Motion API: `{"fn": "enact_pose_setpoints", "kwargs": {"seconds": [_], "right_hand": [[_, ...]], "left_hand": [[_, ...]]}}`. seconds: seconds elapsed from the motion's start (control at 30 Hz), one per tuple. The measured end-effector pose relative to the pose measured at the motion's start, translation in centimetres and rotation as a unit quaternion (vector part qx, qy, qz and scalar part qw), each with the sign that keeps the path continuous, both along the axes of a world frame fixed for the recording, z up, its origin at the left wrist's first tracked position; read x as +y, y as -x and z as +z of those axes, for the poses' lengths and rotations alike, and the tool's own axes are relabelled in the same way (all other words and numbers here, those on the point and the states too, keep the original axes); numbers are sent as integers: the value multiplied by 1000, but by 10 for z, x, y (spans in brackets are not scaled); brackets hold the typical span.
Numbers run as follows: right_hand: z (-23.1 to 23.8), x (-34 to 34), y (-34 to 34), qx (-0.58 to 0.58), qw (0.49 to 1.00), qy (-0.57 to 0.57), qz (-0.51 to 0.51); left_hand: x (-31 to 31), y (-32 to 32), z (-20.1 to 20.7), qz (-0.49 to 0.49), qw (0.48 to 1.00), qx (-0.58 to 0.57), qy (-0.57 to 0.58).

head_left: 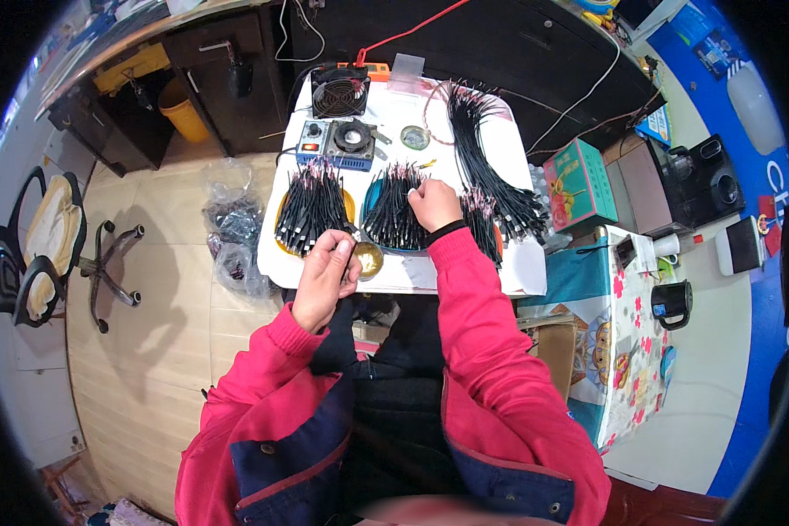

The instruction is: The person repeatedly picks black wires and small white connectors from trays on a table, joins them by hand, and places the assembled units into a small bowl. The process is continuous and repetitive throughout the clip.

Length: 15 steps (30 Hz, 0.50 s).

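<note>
Left hand (327,270): pinched, any held item indiscernible, at near edge of white desk (524,273) | Right hand (436,206): curled, contents indiscernible, at central pink-tipped black wire bundle (393,215), inward from near-edge middle

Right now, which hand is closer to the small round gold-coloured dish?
The left hand: it is just left of the dish. The right hand is farther off, beyond and rightward, at the middle bundle of black wires.

A white tabletop (524,273) carries a black fan (340,96), blue-grey switch box (312,140) and round dish (415,138) — farther back; yellow (350,207) and blue (373,192) trays heaped with black wires (311,209) — nearer; gold tin (369,260); long wire bundle (477,158), right.
</note>
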State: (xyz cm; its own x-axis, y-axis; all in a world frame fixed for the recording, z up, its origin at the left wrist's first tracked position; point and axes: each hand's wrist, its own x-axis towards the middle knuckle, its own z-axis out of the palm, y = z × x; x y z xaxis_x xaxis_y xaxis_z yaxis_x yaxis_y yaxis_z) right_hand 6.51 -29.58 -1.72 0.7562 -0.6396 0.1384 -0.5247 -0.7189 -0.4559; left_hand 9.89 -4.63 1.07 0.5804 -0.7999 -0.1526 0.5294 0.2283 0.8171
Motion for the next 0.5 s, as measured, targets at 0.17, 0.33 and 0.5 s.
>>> {"fn": "enact_pose_setpoints", "kwargs": {"seconds": [0.17, 0.33, 0.5], "right_hand": [[-1, -4, 0, -142, 987, -42, -68], [42, 29, 29, -415, 669, -616, -12], [59, 139, 122, -367, 895, -225, 118]], "left_hand": [[4, 11, -5, 34, 998, -33, 48], [12, 25, -2, 47, 997, 2, 68], [26, 47, 8, 51, 994, -12, 97]]}}
